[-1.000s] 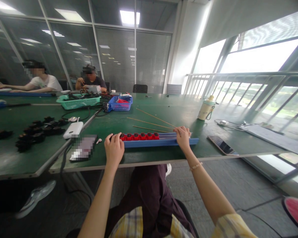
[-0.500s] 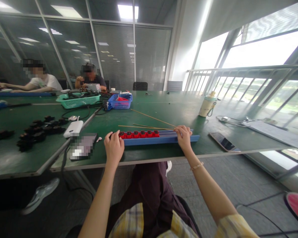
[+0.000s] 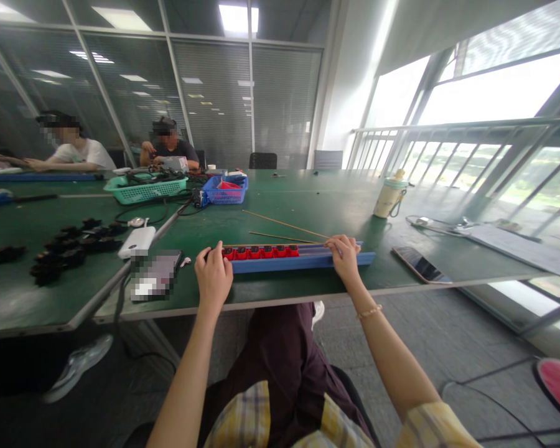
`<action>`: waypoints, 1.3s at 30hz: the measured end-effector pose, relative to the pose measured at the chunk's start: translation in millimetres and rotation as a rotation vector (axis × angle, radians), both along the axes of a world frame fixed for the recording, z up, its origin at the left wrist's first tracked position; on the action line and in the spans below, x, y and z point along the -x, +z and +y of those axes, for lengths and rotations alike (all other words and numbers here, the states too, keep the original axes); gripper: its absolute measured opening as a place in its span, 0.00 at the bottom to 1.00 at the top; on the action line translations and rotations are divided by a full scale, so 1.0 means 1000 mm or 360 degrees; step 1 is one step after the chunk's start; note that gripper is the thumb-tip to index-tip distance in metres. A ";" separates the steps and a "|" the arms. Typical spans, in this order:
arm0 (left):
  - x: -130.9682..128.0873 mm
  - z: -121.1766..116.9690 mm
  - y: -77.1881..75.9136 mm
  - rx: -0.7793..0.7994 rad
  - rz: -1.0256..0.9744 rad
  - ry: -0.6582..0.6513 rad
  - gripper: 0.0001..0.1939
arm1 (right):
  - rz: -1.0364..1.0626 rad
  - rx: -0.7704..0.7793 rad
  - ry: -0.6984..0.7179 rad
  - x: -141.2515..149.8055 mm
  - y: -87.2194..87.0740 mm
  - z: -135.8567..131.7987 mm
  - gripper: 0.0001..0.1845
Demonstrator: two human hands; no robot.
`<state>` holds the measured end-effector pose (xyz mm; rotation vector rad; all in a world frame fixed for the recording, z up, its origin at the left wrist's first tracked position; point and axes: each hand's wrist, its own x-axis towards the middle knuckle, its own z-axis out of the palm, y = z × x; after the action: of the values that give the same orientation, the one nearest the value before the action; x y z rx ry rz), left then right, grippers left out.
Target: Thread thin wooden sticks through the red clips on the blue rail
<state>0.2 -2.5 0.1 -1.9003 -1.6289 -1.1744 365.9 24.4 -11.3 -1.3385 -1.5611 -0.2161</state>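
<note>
A long blue channel (image 3: 280, 265) lies along the table's front edge, with a row of red blocks (image 3: 267, 252) with dark tops in its left part. My left hand (image 3: 213, 274) is closed round the channel's left end, its fingertips by the first block. Over the channel's right part, my right hand (image 3: 345, 254) is closed in a pinch on a thin tan stick (image 3: 284, 223), which slants out to the far left. A second thin stick (image 3: 280, 237) runs close behind the channel toward the same fingers. Whether the fingers hold both is hidden.
A phone (image 3: 420, 265) lies to the right, a bottle (image 3: 390, 198) beyond it. On the left are a dark phone (image 3: 156, 274), a white power bank (image 3: 137, 241) and several black parts (image 3: 70, 249). Green (image 3: 144, 188) and blue (image 3: 225, 191) baskets stand farther back. Two people sit across the table.
A thin stick that stood out behind the red blocks has come in toward their back edge. The slanting stick's far end has shifted slightly left and nearer. Both hands stay nearly in place.
</note>
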 end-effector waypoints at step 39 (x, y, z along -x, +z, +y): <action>-0.003 -0.003 0.003 0.0035 0.0016 -0.0046 0.23 | -0.0286 -0.0007 -0.0255 0.005 -0.007 0.014 0.16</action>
<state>2.7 -6.0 3.5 -1.9465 -1.6206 -1.1608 360.8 38.5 -18.3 -1.4748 -1.6004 -0.4497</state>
